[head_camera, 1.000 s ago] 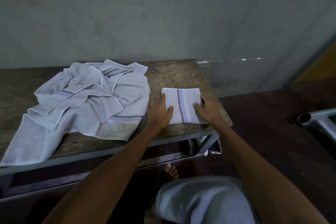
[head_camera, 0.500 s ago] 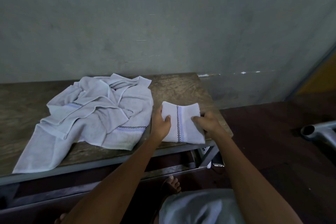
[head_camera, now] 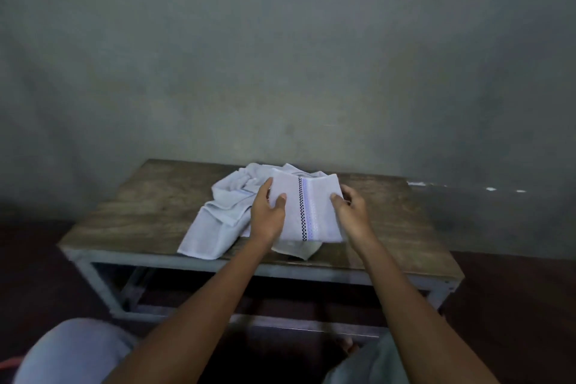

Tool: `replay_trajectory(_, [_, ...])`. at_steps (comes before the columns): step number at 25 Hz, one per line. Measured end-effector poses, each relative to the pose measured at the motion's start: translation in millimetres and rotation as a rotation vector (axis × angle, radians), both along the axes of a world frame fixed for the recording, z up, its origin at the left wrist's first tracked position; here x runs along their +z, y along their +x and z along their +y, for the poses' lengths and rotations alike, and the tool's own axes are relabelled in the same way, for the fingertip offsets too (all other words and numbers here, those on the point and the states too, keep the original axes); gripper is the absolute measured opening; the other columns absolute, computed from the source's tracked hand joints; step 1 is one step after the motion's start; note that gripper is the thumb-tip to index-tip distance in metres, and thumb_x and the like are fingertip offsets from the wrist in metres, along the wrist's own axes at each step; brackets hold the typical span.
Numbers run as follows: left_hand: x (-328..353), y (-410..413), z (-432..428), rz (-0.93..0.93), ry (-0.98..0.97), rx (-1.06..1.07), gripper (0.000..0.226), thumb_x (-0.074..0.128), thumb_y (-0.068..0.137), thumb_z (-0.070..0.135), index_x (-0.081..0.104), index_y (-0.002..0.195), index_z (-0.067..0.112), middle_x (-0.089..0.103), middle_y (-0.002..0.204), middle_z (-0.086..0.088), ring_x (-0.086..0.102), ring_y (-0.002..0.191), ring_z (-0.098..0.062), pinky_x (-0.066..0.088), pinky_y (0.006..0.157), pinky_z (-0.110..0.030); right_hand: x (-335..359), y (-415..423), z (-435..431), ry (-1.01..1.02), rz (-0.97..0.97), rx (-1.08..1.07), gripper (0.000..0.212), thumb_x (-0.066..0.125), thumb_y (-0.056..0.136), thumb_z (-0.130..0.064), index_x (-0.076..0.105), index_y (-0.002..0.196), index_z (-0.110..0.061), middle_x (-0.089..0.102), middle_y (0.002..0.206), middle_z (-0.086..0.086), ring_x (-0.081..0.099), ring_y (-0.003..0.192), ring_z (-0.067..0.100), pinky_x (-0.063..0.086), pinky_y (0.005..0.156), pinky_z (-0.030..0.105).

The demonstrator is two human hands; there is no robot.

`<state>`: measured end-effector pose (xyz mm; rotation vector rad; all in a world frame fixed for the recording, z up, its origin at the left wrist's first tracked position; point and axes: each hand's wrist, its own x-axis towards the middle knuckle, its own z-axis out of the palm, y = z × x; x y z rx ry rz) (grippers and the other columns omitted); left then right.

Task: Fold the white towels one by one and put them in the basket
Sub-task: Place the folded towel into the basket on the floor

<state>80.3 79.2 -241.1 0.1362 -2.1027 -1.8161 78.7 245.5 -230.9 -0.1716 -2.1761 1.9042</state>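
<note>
Our left hand gripped the left side of the folded towel, thumb laid over the top face and fingers curled out of sight behind it. Our right hand pinched the right side in the same way, thumb on top. Between them the towel sat at the centre of the frame, its checked and purple stripe running down the middle. It seemed raised off the table rather than lying on it, though we could not be sure of the gap. One lower layer sagged out beneath its near edge.

Just behind it and to the left, the pile of unfolded towels lay crumpled on the tabletop, partly covered by the held towel and our left hand.

We judged the sagging layer the main risk. With a grip only at the two sides, the fold could slide open during the carry. The hanging layer could also catch on the pile and drag it along.

The basket was nowhere in the frame, so we could not tell which way the towel had to go. We could not count the towels in the pile. At the lower left our knee was a grey blur, and a pink sliver at that edge of the frame was unreadable.
</note>
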Motion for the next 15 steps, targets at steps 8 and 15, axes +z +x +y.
replay_trajectory(8, [25.2,115.2,-159.5,0.118,0.081,0.386,0.046,0.055,0.090,0.005,0.045,0.135,0.005,0.055,0.129,-0.007,0.054,0.116,-0.019,0.041,0.093,-0.020,16.0,43.4,-180.2,0.007,0.048,0.376,0.027,0.052,0.089,-0.015,0.062,0.113,-0.009,0.066,0.109,0.003,0.058,0.095,0.015,0.039,0.080,0.024])
replay_trajectory(15, [-21.6,212.9,-267.0,0.025,0.145,0.780,0.040,0.057,0.087,0.002,0.051,0.127,0.006,0.060,0.118,-0.009,0.058,0.105,-0.019,0.045,0.096,-0.032,-34.6,87.9,-328.4,0.028,-0.087,0.740,0.028,0.057,0.090,-0.018,0.060,0.117,-0.011,0.065,0.108,0.002,0.058,0.091,0.015,0.040,0.079,0.026])
